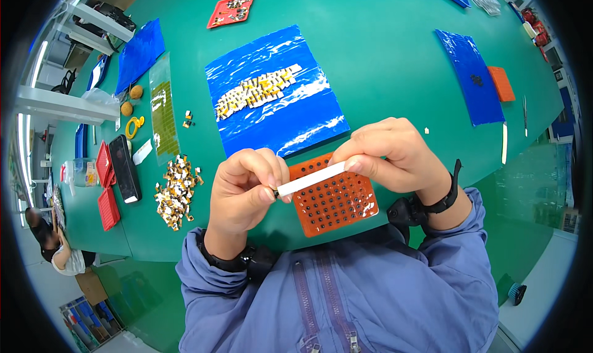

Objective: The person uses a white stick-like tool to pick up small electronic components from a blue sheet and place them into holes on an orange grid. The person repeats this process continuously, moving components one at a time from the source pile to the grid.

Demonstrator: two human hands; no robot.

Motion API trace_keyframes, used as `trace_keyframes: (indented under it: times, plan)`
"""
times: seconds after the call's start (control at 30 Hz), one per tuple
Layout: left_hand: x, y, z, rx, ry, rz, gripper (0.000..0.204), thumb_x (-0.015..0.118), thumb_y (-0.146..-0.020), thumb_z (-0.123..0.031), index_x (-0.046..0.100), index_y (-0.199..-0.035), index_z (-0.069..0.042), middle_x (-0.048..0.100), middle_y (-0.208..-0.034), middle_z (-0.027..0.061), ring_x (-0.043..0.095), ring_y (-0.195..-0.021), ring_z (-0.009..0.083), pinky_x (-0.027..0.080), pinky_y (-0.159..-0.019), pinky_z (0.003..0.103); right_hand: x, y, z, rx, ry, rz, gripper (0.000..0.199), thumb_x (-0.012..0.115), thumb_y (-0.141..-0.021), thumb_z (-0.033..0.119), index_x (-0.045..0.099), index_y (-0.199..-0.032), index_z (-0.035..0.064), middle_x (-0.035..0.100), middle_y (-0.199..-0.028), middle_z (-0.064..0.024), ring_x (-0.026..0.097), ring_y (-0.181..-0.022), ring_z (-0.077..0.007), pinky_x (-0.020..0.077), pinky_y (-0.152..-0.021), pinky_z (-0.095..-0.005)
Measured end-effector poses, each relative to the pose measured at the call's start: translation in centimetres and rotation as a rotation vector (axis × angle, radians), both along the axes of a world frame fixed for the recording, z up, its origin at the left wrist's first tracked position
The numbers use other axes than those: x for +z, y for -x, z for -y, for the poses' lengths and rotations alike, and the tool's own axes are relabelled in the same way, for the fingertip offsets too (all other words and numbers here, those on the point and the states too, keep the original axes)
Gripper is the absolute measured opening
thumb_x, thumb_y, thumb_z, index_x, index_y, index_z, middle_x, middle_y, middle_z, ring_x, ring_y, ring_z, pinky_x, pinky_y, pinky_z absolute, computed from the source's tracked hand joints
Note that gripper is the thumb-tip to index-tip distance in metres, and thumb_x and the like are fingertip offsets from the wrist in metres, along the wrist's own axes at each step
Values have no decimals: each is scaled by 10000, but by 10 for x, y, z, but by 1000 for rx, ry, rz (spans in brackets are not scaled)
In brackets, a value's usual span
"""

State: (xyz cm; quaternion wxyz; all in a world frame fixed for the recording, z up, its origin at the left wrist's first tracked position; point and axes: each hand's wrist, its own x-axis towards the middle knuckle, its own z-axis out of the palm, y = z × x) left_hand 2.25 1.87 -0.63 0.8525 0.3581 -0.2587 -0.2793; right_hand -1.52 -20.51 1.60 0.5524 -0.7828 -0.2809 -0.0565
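Observation:
A flat white strip (312, 179) stretches between my two hands above an orange-red tray (309, 224) with rows of small black round spots. My right hand (392, 155) pinches the strip's right end. At its left end, the thumb and fingers of my left hand (246, 189) are closed, with a small dark piece (276, 193) showing at the fingertips; what it is I cannot make out. Beyond the tray lies a blue glossy sheet (309, 130) bearing many small white-and-yellow pieces (259, 92). Left of my left hand is a heap of similar white, yellow and dark pieces (176, 192).
Red trays (109, 208) and a black box (125, 168) stand at the left, near yellow tape rings (131, 128) and an olive gridded sheet (163, 118). A small red tray (231, 11) sits far off. Rightward lie another blue sheet (472, 93), an orange block (501, 84) and tweezers (525, 115).

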Motion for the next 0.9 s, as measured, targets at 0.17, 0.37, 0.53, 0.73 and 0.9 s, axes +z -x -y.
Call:
trace_keyframes:
  times: [0.17, 0.37, 0.53, 0.73, 0.9]
  plan:
    - [3, -1, 1, 145, -127, 123, 132, 564, -824, -96, 448, -792, -44, 435, -719, 39, 435, -648, 138, 413, -597, 255, 1, 1, -1, -47, -40, -65, 92, 626, -775, 113, 624, -823, 34, 607, -659, -65, 586, -570, -154, 438, -501, -235]
    - [0, -2, 2, 348, -236, 131, 34, 467, -875, -54, 443, -851, -58, 465, -795, 39, 454, -742, 126, 405, -654, 247, 4, -5, 6, -213, -172, 213, 115, 675, -698, 10, 608, -789, 30, 603, -689, -41, 527, -542, -112, 390, -478, -218]
    - [1, -2, 3, 342, -256, 42, 50, 522, -833, -5, 481, -849, -27, 550, -806, 73, 527, -740, 126, 427, -675, 243, 10, -2, 4, -247, -105, 294, 126, 659, -706, -7, 538, -692, 23, 515, -589, -32, 522, -518, -121, 390, -455, -224]
    - [4, 0, 4, 342, -328, 28, 56, 550, -818, -11, 499, -833, -28, 556, -785, 57, 529, -719, 104, 427, -666, 223, 2, -5, -2, -243, -62, 304, 133, 658, -718, 34, 529, -689, 16, 484, -556, -18, 476, -480, -108, 355, -417, -232]
    - [5, 0, 5, 322, -377, 42, 40, 549, -818, -9, 514, -827, -26, 560, -780, 42, 520, -714, 77, 413, -656, 204, 1, -6, -2, -224, -9, 282, 137, 694, -697, 79, 565, -695, 32, 505, -571, -13, 463, -471, -97, 352, -417, -229]
